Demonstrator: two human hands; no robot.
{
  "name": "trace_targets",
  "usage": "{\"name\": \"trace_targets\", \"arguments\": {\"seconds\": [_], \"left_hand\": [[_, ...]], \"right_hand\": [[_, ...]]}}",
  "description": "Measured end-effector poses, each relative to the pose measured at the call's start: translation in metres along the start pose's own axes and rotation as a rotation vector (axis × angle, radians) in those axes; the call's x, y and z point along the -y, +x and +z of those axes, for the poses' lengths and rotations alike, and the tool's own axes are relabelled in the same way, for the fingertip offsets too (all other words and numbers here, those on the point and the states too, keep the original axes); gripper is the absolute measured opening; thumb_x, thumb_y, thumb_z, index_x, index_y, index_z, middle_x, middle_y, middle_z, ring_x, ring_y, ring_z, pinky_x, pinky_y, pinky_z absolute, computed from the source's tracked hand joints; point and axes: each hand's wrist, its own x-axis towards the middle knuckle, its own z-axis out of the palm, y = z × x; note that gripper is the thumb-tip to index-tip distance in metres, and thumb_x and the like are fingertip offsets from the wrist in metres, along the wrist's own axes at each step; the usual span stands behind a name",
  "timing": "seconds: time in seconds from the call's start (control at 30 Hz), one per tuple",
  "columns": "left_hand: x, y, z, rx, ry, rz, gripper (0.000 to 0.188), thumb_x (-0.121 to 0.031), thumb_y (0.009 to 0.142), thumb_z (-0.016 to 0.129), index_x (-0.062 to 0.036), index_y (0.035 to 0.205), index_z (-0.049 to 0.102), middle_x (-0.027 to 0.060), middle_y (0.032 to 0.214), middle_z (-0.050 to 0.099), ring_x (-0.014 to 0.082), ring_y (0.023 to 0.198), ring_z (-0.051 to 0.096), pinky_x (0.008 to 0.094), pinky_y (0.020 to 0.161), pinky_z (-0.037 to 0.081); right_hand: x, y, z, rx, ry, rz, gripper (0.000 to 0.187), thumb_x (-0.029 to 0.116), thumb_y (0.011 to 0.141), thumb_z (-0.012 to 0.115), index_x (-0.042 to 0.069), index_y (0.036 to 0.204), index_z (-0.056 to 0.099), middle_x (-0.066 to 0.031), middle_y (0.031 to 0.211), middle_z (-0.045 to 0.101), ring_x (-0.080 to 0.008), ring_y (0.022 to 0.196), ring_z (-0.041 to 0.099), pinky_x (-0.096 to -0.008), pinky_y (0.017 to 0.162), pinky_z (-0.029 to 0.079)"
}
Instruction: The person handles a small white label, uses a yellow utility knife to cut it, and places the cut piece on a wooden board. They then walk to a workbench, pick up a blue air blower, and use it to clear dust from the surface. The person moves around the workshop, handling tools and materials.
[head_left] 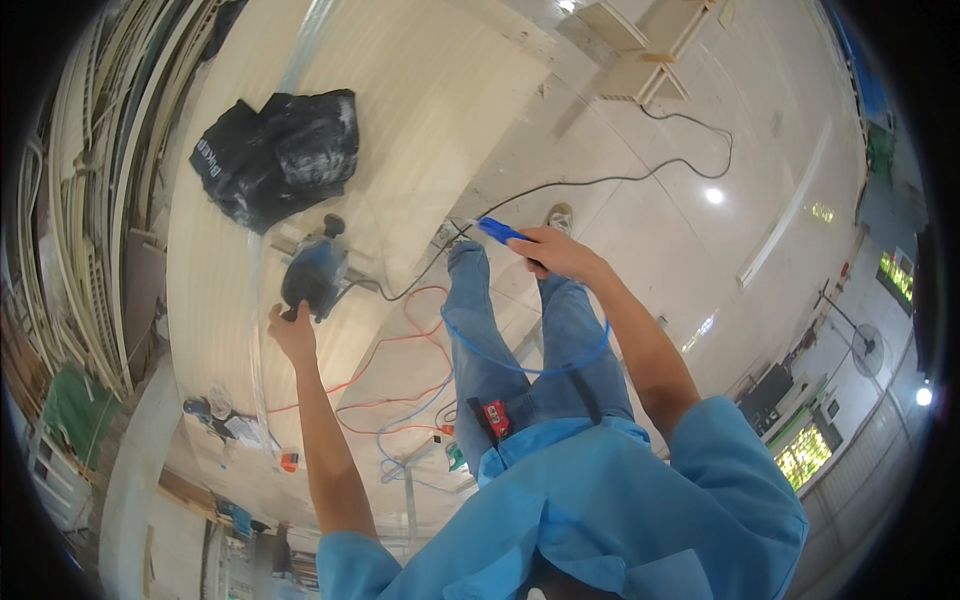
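My left hand (291, 334) is closed on a black side knob of a dark router (316, 274). The router stands on a large pale board (390, 170), and its second knob points away from me. My right hand (553, 252) grips a blue air blow gun (499, 231) over my legs, its tip directed left towards the board's edge. A thin blue hose (520, 370) loops across my thighs; where it joins the gun is hidden. Beyond the router lies a crumpled black garment (285, 155) dusted with white.
A black cord (600, 180) runs from the router across the floor. Orange hose (400, 338) is tangled beside my legs. Long strips (120, 200) are stacked at left. Pale wooden pieces (645, 60) stand at the far right, a fan (868, 343) at right.
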Motion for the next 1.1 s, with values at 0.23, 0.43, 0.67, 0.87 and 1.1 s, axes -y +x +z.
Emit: {"name": "trace_targets", "arguments": {"seconds": [0.23,0.43,0.67,0.87,1.1], "left_hand": [[-0.066,-0.078,0.11,0.192,-0.108,0.617,0.027,-0.012,0.091,0.066,-0.0021,0.116,0.066,0.0171,0.113,0.068,0.0345,0.11,0.063,0.0417,0.095,0.048],[-0.013,-0.072,0.304,0.54,0.969,0.796,0.017,-0.016,0.087,0.063,-0.0045,0.098,0.068,0.0153,0.102,0.071,0.0316,0.101,0.068,0.0404,0.081,0.052],[0.094,-0.044,0.274,0.945,1.689,0.752,0.025,-0.032,0.081,0.071,-0.0109,0.095,0.075,0.0078,0.095,0.074,0.0268,0.099,0.071,0.0416,0.078,0.051],[-0.068,-0.134,0.222,1.308,0.803,0.725,0.031,-0.039,0.083,0.072,-0.015,0.103,0.072,0.0146,0.093,0.072,0.0324,0.093,0.069,0.0424,0.076,0.053],[-0.238,-0.222,0.066,1.062,0.213,0.699,0.028,-0.031,0.091,0.068,-0.0046,0.1,0.067,0.0133,0.083,0.066,0.0265,0.077,0.063,0.0346,0.072,0.048]], "right_hand": [[-0.13,-0.064,-0.067,-0.024,-0.146,0.197,0.037,0.04,0.102,0.053,0.005,0.095,0.064,-0.0037,0.07,0.061,-0.0127,0.06,0.057,-0.0291,0.057,0.046],[-0.201,-0.077,-0.089,0.228,0.383,0.225,0.043,0.045,0.103,0.053,0.007,0.088,0.065,-0.001,0.075,0.065,-0.0101,0.07,0.062,-0.0252,0.065,0.046],[-0.237,-0.051,-0.103,0.386,0.446,0.161,0.042,0.043,0.104,0.052,0.006,0.089,0.063,-0.0003,0.073,0.06,-0.0103,0.067,0.058,-0.0242,0.065,0.044],[-0.2,-0.075,-0.098,0.394,0.328,-0.007,0.035,0.04,0.101,0.059,0.005,0.098,0.065,-0.0012,0.073,0.057,-0.01,0.068,0.054,-0.0266,0.064,0.045],[-0.106,-0.113,-0.058,-0.104,0.25,-0.552,0.034,0.028,0.094,0.068,0.006,0.12,0.063,-0.0046,0.099,0.065,-0.0147,0.091,0.06,-0.0321,0.081,0.048]]}}
